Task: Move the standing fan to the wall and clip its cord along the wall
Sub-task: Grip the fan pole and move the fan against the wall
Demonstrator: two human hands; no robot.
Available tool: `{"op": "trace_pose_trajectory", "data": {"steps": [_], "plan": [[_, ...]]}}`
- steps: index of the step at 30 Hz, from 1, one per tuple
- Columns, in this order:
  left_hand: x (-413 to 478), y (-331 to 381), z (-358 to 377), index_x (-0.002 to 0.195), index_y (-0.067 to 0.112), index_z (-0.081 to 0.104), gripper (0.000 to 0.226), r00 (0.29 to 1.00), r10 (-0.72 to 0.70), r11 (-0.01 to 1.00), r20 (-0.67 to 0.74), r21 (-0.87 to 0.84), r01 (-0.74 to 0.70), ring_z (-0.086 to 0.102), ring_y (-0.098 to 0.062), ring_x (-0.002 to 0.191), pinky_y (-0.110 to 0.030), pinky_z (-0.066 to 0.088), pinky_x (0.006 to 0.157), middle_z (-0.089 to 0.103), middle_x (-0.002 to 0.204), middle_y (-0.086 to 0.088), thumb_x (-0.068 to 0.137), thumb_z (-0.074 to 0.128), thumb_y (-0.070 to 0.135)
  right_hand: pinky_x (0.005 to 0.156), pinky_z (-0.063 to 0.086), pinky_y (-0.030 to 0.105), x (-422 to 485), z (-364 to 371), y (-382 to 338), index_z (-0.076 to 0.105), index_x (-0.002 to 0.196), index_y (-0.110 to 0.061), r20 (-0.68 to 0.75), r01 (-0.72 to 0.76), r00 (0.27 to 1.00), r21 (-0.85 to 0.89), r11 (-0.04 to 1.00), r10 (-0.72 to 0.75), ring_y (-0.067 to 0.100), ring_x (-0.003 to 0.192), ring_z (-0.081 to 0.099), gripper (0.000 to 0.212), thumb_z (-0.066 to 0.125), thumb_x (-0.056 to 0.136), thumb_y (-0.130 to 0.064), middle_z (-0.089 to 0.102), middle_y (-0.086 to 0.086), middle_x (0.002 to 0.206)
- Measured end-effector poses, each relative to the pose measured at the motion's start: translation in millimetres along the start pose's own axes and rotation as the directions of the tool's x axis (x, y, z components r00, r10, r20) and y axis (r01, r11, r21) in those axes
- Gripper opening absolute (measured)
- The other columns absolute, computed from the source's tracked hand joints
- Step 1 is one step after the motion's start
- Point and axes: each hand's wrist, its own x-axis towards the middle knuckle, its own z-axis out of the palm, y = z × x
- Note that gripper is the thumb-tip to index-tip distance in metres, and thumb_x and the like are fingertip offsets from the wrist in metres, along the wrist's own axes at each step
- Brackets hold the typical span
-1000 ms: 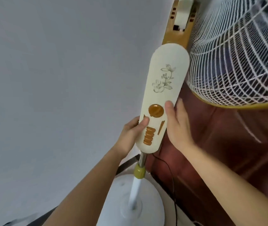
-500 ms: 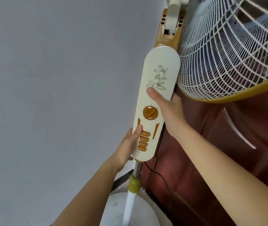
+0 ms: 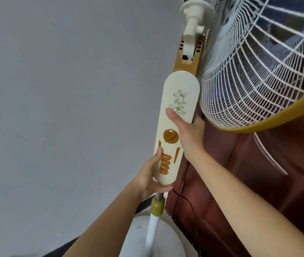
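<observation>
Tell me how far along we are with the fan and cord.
The fan already stands close to the grey wall. Both hands grip its control column, left hand low, right hand higher. The black cord hangs loose, not yet clipped.

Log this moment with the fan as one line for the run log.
phase: moving fan | left hand: grips control column at bottom | right hand: grips its middle | cord: hangs loose, unclipped | wall: beside fan
</observation>
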Motion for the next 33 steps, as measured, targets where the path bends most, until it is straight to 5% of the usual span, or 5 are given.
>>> {"op": "trace_pose_trajectory", "data": {"steps": [8, 12, 18, 27, 33], "plan": [[-34, 23, 20, 0.084, 0.020, 0.073, 0.057, 0.993, -0.055, 0.986, -0.103, -0.162, 0.038, 0.056, -0.030, 0.112, -0.044, 0.058, 0.079, 0.064, 0.110, -0.011, 0.057, 0.073, 0.070, 0.100, 0.047, 0.045, -3, 10, -33, 0.057, 0.129, -0.031, -0.046, -0.152, 0.988, -0.105, 0.983, 0.147, 0.009, 0.114, 0.061, 0.093, 0.087, 0.045, -0.062, 0.068, -0.013, 0.121], [-65, 57, 28, 0.090, 0.024, 0.075, 0.056, 0.988, -0.077, 0.984, -0.137, -0.169, 0.053, 0.061, -0.029, 0.109, -0.045, 0.058, 0.080, 0.073, 0.101, -0.005, 0.058, 0.073, 0.071, 0.095, 0.052, 0.042, 5, 25, -71, 0.062, 0.124, -0.025, 0.017, -0.160, 0.987, -0.019, 0.987, 0.160, 0.008, 0.107, 0.066, 0.081, 0.090, 0.051, -0.048, 0.072, -0.012, 0.113], [-159, 144, 50, 0.098, 0.025, 0.074, 0.062, 0.973, -0.101, 0.973, -0.207, -0.224, 0.054, 0.061, -0.029, 0.111, -0.044, 0.058, 0.081, 0.073, 0.107, -0.005, 0.055, 0.075, 0.069, 0.067, 0.054, 0.012, 8, 72, -180, 0.067, 0.116, -0.021, 0.152, -0.188, 0.972, 0.050, 0.981, 0.178, 0.003, 0.094, 0.070, 0.058, 0.086, 0.061, -0.028, 0.074, -0.015, 0.103], [-315, 276, 78, 0.136, 0.021, 0.042, 0.099, 0.920, -0.191, 0.956, -0.343, -0.275, 0.097, 0.048, -0.049, 0.117, -0.061, 0.043, 0.091, 0.040, 0.130, -0.009, 0.056, 0.067, 0.073, 0.065, 0.054, 0.011, 1, 156, -364, 0.068, 0.102, -0.032, 0.340, -0.241, 0.919, 0.091, 0.966, 0.197, 0.000, 0.093, 0.069, 0.039, 0.083, 0.065, -0.028, 0.074, -0.020, 0.100], [-398, 313, 69, 0.136, 0.017, 0.037, 0.101, 0.852, -0.132, 0.956, -0.506, -0.293, -0.027, 0.046, -0.047, 0.118, -0.063, 0.035, 0.103, 0.041, 0.123, -0.006, 0.055, 0.068, 0.069, 0.064, 0.055, 0.013, -31, 210, -426, 0.067, 0.098, -0.033, 0.465, -0.274, 0.867, 0.151, 0.950, 0.176, -0.002, 0.090, 0.070, 0.034, 0.083, 0.070, -0.022, 0.074, -0.023, 0.093]]}}
